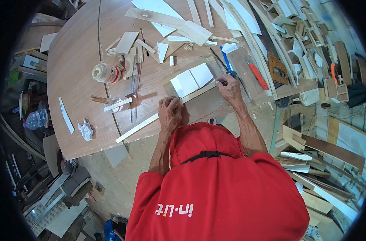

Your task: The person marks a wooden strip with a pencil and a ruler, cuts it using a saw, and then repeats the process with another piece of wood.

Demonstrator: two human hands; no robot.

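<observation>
A long, thin wooden strip (139, 127) lies at a slant across the table's near edge, passing under both hands. My left hand (171, 113) is closed over its middle, fingers curled down onto it. At the strip's far right end, my right hand (229, 89) is closed with thumb and fingers pinched together; the fingertips partly hide what they grip. Just beyond the strip, two white rectangular pieces (184, 84) lie side by side on a brown board (209, 61). A blue-handled tool (226, 57) lies just past my right hand.
On the table (76, 52) stand a glue jar (106, 73) and a small container with sticks (118, 105). A metal ruler (134, 94), crumpled cloth (86, 130) and wood offcuts (127, 42) lie left. A red-orange tool (258, 76) and handsaw (277, 69) lie right.
</observation>
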